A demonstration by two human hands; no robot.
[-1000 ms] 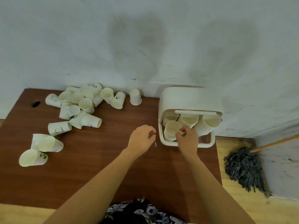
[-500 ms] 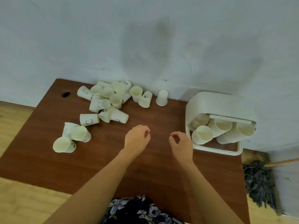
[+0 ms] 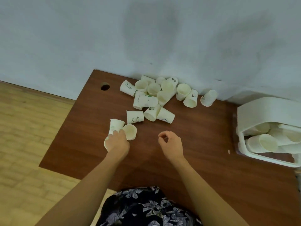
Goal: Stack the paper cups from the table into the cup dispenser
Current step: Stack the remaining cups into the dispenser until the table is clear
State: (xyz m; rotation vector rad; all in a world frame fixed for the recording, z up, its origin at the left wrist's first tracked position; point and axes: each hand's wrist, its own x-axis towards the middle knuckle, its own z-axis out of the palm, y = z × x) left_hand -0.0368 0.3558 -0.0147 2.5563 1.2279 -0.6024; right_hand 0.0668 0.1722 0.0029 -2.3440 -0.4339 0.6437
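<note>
The left hand grips a white paper cup lying on its side on the brown wooden table. The right hand hangs loosely curled, holding nothing. One lying white cup with a small drawing reads "Bear".

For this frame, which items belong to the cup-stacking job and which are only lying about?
Job:
- loose paper cups on the table
- cup dispenser with cups inside
- left hand on the nearest cups
- right hand, holding nothing

Lying about:
- cable hole in the table
- small white scrap by the dispenser

Paper cups left on table, cup dispenser right
</note>
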